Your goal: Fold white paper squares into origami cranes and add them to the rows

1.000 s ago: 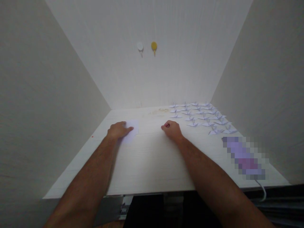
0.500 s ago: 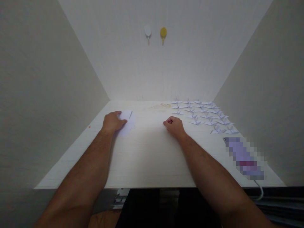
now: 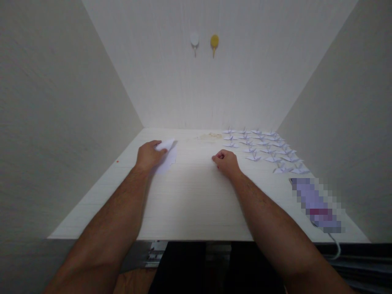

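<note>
My left hand [image 3: 148,155] rests on a small stack of pale lilac paper sheets [image 3: 168,161] on the white table [image 3: 196,204], and its fingers pinch the top sheet [image 3: 167,144], lifting its far edge off the stack. My right hand [image 3: 225,160] lies on the table near the middle, curled into a loose fist with nothing visible in it. Several folded lilac paper cranes [image 3: 265,149] stand in rows at the back right, just beyond my right hand.
A blurred lilac object [image 3: 317,202] with a white cable [image 3: 335,247] lies at the right front of the table. Two round hooks, one white [image 3: 194,40] and one yellow [image 3: 214,41], hang on the back wall. Walls close in left and right.
My left hand went from lying flat on the paper to pinching the top sheet and raising its far edge. My right fist stayed put. The view tilted slightly.
</note>
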Available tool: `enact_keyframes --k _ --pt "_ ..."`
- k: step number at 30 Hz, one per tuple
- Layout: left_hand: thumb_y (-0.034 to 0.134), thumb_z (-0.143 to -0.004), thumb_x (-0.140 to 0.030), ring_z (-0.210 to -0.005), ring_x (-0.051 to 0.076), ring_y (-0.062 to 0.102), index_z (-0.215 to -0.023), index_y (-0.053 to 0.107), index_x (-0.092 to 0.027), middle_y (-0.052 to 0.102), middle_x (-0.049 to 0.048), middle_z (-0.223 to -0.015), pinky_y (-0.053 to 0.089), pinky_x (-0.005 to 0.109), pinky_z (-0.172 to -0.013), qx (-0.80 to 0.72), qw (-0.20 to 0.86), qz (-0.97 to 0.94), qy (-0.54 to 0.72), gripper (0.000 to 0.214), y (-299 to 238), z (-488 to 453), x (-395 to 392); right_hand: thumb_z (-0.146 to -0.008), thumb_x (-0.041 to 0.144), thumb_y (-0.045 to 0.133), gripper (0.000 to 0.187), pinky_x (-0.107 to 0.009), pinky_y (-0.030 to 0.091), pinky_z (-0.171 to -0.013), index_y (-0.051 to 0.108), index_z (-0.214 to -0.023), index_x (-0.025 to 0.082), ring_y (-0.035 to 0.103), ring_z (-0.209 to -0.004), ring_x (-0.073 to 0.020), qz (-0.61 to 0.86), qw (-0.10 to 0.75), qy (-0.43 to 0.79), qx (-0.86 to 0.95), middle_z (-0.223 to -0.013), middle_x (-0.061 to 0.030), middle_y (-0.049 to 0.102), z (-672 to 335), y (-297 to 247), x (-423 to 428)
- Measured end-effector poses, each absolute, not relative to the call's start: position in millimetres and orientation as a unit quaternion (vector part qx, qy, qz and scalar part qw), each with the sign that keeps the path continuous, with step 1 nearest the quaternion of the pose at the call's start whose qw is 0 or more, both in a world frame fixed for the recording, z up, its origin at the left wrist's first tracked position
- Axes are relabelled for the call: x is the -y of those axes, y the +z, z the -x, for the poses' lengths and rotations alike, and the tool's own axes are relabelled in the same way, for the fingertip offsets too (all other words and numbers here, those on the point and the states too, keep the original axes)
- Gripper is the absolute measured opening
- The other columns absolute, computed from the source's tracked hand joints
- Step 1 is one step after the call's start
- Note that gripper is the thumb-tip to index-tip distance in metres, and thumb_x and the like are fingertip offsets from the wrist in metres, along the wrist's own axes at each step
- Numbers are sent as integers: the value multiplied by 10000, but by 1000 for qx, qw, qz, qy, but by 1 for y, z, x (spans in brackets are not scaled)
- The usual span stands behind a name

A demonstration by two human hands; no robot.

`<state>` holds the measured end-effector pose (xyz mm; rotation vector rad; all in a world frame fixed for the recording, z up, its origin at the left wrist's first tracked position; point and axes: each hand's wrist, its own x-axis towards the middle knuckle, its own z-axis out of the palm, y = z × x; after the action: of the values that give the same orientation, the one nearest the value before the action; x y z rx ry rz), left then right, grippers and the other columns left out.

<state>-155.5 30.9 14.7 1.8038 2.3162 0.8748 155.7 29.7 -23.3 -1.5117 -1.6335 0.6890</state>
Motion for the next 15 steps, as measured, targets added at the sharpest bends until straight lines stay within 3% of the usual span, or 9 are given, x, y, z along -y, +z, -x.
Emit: enact_keyframes --k 4,8,12,15 --pt "749 -727 -376 -1078 279 658 -1155 726 -200 731 76 -1157 488 405 -998 -715 122 -538 429 463 24 137 -29 -741 314 651 152 -243 430 -609 641 -676 177 596 -623 -134 581 434 287 626 -629 -1 642 -154 -23 -29" --pt "704 -768 -341 -908 205 685 -1002 732 -132 732 109 -1046 561 322 -809 -569 400 -469 545 315 36 96 -23 -727 363 658 225 -255 475 -626 674 -820 159 609 -671 -139 517 503 370 585 -747 -38 688 -151 -18 -28" --pt "704 -813 -362 -836 189 680 -980 713 -119 714 143 -1077 575 292 -679 -468 600 -437 480 295 37 48 -7 -666 420 720 457 -286 512 -665 675 -1048 174 628 -769 -157 428 542 472 548 -994 -83 722 -149 -11 -26" --pt "683 -836 -470 -803 197 687 -989 712 -116 726 152 -1006 563 291 -650 -450 632 -474 417 387 24 25 5 -652 441 729 373 -281 480 -634 694 -911 175 595 -697 -153 409 536 490 553 -833 -42 705 -151 -10 -25"
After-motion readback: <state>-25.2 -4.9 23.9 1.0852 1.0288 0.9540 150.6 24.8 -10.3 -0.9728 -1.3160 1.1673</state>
